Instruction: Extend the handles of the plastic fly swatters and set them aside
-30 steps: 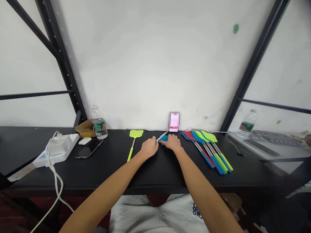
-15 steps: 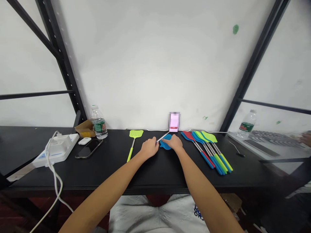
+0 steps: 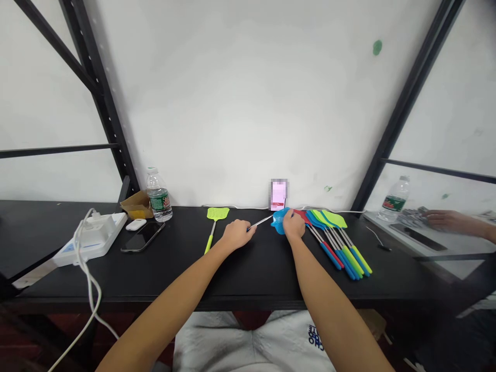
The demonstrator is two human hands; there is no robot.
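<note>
My left hand point(image 3: 237, 234) is closed around the grip end of a fly swatter rod. The thin silver rod point(image 3: 261, 222) points up and right from it. My right hand point(image 3: 294, 224) grips a blue fly swatter head point(image 3: 279, 221) by its right side. The rod's tip reaches the head's left edge; whether the two are joined I cannot tell. Left of my hands lies a yellow-green fly swatter point(image 3: 217, 213) with a matching grip. Beside my right hand several fly swatters point(image 3: 336, 238) in red, blue and yellow-green lie in an overlapping row.
A phone with a lit, blurred screen point(image 3: 278, 195) leans on the wall. On the left are a water bottle point(image 3: 159, 199), small carton point(image 3: 138, 205), white case point(image 3: 136, 225), dark phone point(image 3: 143, 237) and power strip point(image 3: 101, 243). Another person's hand point(image 3: 442, 219) shows at far right.
My right hand has moved right with the blue head, now tilted up near the red swatter. My left hand has shifted slightly, still holding the rod. Another person's hand has come in at far right.
</note>
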